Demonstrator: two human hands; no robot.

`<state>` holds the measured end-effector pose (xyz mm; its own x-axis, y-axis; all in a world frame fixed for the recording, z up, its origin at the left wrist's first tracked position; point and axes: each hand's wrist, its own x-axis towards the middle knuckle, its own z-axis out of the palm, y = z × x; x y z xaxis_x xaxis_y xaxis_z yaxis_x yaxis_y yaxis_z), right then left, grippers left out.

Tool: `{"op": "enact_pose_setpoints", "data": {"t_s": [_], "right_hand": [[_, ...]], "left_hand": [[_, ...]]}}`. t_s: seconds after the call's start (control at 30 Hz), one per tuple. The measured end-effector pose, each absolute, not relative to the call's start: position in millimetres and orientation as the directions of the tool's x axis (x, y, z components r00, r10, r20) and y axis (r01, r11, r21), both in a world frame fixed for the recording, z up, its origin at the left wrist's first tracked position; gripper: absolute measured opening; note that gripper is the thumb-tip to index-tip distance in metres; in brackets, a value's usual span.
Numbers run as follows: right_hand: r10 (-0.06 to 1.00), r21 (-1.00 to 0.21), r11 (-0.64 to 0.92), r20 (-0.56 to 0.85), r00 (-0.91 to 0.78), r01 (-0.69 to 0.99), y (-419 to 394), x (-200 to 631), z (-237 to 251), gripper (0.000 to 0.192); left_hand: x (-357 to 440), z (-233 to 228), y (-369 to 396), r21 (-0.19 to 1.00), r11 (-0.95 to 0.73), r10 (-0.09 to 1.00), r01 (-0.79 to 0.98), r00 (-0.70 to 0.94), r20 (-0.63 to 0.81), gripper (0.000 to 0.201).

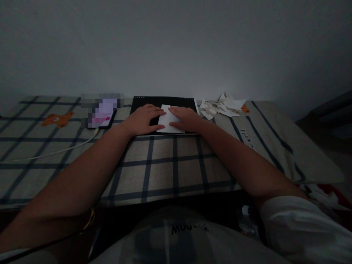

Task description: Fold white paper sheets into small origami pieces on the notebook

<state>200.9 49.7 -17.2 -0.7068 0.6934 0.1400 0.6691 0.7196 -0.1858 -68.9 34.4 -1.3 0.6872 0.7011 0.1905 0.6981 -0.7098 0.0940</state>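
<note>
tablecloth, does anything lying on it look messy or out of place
Yes: crumpled paper scraps lie jumbled to the right of the black sheet, looking untidy compared with the flat white paper on that sheet.

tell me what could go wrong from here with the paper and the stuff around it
1. The paper might shift or crease if the left hand and right hand press unevenly, as both touch it.
2. The left forearm lies close to the cable, so it could snag it and tug the phone.
3. The scraps lie just beyond the right hand; a sideways sweep might scatter them.
</note>
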Motion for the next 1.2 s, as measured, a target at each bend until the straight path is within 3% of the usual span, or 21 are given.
{"op": "enact_pose_setpoints", "data": {"t_s": [0.23, 0.5, 0.67, 0.93, 1.2], "right_hand": [[0.603, -0.305, 0.792, 0.265, -0.752, 0.528, 68.1, 214.4, -30.3, 0.073], [0.653, -0.390, 0.746, 0.272, -0.707, 0.539, 64.3, 211.9, -28.6, 0.097], [0.664, -0.390, 0.734, 0.245, -0.706, 0.556, 58.2, 211.4, -22.5, 0.098], [0.684, -0.276, 0.728, 0.228, -0.693, 0.627, 56.5, 210.8, -20.3, 0.095], [0.658, -0.073, 0.749, 0.190, -0.728, 0.658, 49.2, 209.2, -9.4, 0.068]], "left_hand": [[-70.5, -6.8, 36.8, 0.069, -0.768, 0.635, 0.637, 0.742, 0.215, 0.071], [-55.8, -6.1, 27.2, 0.100, -0.782, 0.622, 0.615, 0.766, 0.162, 0.064], [-56.3, -2.0, 25.1, 0.073, -0.778, 0.627, 0.625, 0.760, 0.173, 0.064], [-57.0, 1.9, 22.3, 0.027, -0.717, 0.694, 0.697, 0.710, 0.119, 0.072], [-63.4, 2.3, 27.3, 0.031, -0.706, 0.707, 0.707, 0.702, 0.088, 0.071]]}}
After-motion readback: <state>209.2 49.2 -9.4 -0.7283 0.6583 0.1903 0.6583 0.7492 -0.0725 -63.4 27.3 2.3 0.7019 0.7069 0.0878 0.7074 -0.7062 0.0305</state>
